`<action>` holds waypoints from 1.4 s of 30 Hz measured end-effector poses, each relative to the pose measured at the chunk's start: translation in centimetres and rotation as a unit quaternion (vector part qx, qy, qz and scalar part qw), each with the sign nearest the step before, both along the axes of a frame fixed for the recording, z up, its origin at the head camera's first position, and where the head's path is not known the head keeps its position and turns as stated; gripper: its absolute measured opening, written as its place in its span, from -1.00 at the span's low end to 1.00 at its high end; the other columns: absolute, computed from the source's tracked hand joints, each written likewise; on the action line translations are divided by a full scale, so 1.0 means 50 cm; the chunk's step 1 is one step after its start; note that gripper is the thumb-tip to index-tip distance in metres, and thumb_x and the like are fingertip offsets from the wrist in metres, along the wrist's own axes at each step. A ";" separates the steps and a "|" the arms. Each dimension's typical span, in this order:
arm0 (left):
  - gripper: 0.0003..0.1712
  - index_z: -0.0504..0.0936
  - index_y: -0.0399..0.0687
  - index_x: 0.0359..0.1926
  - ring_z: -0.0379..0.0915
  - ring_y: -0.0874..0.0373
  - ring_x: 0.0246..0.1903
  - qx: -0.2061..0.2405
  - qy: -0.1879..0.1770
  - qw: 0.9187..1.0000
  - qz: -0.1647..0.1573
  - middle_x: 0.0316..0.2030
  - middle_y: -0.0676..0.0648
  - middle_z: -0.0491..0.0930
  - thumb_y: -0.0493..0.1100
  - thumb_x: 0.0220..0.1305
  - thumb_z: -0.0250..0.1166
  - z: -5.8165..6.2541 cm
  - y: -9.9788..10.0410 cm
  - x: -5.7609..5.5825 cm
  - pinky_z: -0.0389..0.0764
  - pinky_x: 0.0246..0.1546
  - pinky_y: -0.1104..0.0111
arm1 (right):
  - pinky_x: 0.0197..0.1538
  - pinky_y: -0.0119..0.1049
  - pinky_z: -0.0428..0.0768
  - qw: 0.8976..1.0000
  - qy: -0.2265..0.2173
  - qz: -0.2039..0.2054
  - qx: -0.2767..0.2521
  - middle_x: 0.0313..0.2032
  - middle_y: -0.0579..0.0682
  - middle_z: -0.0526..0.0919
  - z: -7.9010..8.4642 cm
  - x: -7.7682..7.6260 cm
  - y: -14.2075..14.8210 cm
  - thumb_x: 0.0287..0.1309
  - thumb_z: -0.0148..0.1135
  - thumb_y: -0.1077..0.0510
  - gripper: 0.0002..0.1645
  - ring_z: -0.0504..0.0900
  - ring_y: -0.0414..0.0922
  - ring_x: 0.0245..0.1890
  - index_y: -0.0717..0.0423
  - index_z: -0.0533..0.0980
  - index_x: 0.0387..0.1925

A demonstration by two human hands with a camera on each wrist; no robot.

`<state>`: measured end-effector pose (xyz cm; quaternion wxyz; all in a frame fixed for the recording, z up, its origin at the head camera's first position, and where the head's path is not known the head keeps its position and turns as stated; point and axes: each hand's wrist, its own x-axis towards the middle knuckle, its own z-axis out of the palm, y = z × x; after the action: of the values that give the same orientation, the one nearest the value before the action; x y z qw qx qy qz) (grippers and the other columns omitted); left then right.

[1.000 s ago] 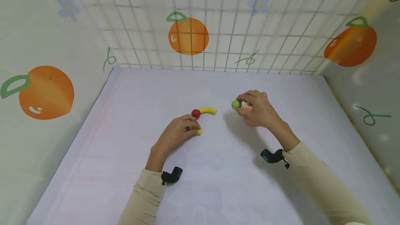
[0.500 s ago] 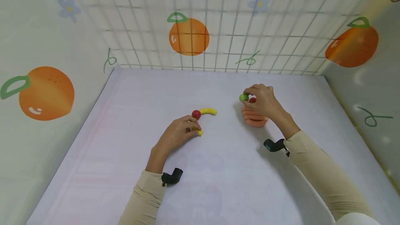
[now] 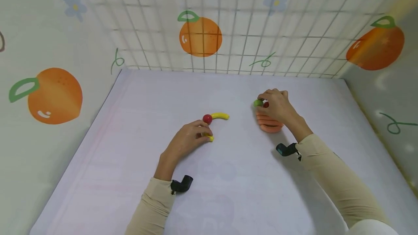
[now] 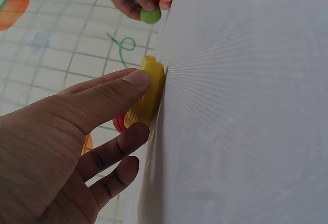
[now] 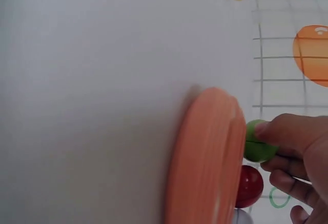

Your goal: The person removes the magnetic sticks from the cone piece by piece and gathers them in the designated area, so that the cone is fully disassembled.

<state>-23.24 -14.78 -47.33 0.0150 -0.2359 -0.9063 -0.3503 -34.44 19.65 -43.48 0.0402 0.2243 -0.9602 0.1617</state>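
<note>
The person's right grip [image 3: 277, 105] was closed about a green ball [image 5: 260, 143], pinching it with the thumb on the near side, right by the rim of a ribbed orange bowl [image 3: 270, 122]. Whether the ball touched the bowl could not be told. A glossy red ball [image 5: 249, 186] showed over the same rim just beside the green one, and next to it a pale grey ball [image 5: 242, 217] showed only in part. The bowl rested on the counter [image 3: 228, 177], toward its far side and to the right. Well apart from it, on the left, the left grip [image 3: 187, 137] was pinching a ridged yellow piece [image 4: 145, 95] between thumb and finger, low against the counter, while two other fingers [image 4: 119, 175] curled loosely beneath the thumb in the left wrist view. Just beyond that grip lay a dark red ball [image 3: 207, 119], with a curved yellow banana [image 3: 220, 116] right beside it, stretching toward the bowl. Both sleeves [image 3: 153, 200] were beige, and each wrist carried a small black camera [image 3: 183, 184].
</note>
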 end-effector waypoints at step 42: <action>-0.54 0.61 0.15 0.25 0.56 0.21 -0.20 0.002 0.068 0.992 0.110 0.22 0.09 0.55 -0.15 0.35 0.36 -0.012 0.013 -0.010 0.61 -0.15 0.34 | -0.06 -0.05 0.30 0.984 0.058 0.141 -0.091 -0.15 -0.06 0.73 -0.028 0.189 -0.185 0.15 0.45 0.11 -0.80 0.59 -0.05 -0.05 0.08 0.72 -0.19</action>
<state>-23.75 -14.16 -47.91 0.1157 -0.1582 -0.9229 -0.3315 -24.98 10.40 -44.90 0.0926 0.3619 -0.8961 0.2396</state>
